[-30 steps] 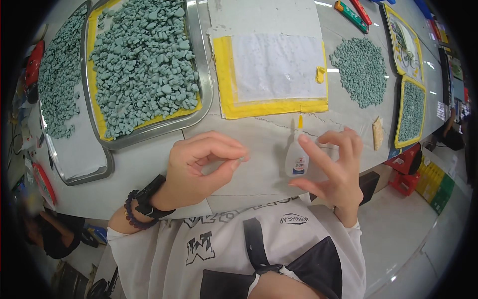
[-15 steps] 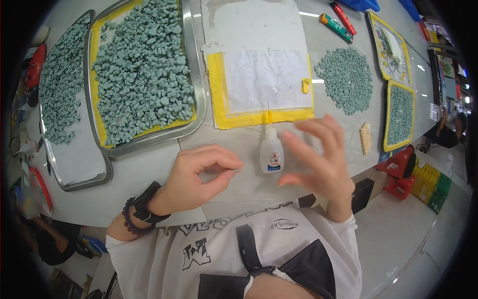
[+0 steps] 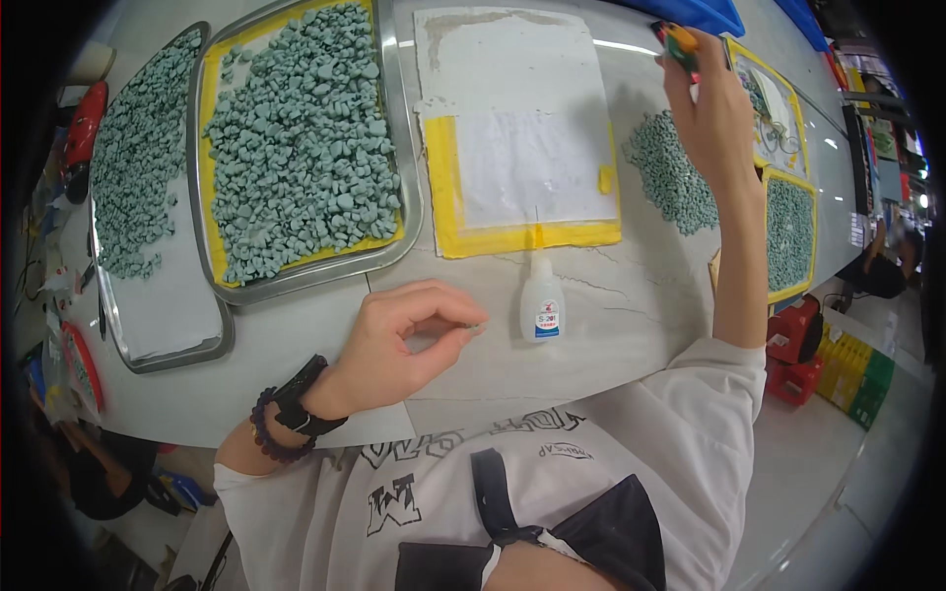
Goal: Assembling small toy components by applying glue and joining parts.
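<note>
My left hand (image 3: 409, 340) hovers over the near table edge, thumb and forefinger pinched on a small pale chip of stone (image 3: 480, 328). To its right, a white glue bottle (image 3: 541, 305) with a yellow tip and fine needle stands near the board's front edge. My right arm stretches to the far right. There my right hand (image 3: 714, 108) closes its fingers round a green and orange stick-shaped thing (image 3: 682, 51), which looks like a lighter. Fingers partly hide it, along with the red one beside it. Below lies a loose pile of small green stones (image 3: 660, 167).
Left stand two metal trays of green stones, a larger (image 3: 415, 197) and another (image 3: 219, 345) at its left. A white board (image 3: 512, 59) with yellow tape lies centrally. Two yellow-rimmed trays, one farther (image 3: 734, 51) and one nearer (image 3: 814, 227), are at right. Blue bins (image 3: 700, 12) edge the back.
My right hand has gone from beside the glue bottle to the far right and closed on the green and orange stick. My left hand keeps its pinch, nearly still.
</note>
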`<action>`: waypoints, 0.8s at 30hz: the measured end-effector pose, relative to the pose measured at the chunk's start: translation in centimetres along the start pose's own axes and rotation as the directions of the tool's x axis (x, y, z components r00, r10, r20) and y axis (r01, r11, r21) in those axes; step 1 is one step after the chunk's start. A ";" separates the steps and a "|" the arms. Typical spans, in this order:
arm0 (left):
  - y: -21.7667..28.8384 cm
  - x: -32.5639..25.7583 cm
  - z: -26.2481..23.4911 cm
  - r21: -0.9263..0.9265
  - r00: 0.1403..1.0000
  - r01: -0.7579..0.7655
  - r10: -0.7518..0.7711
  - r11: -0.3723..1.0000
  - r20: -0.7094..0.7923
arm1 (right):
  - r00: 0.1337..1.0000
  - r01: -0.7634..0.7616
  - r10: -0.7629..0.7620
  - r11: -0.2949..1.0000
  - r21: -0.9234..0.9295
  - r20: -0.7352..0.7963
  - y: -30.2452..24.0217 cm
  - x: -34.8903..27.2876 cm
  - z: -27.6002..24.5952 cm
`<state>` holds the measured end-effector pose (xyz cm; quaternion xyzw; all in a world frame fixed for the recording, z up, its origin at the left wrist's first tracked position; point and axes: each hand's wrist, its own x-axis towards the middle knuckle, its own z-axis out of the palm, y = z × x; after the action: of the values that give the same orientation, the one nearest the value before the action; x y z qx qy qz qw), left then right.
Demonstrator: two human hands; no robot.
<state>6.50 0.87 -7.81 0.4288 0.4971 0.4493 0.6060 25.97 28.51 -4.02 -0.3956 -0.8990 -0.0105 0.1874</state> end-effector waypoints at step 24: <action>0.0 0.0 -0.1 0.012 1.000 -0.017 0.017 1.000 0.014 | 0.970 0.218 -0.230 0.966 0.138 0.076 -7.0 -7.8 1.9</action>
<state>6.35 0.83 -7.85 0.4398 0.4919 0.4484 0.6030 25.17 18.49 -7.58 -0.2784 -0.9444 0.0445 0.1690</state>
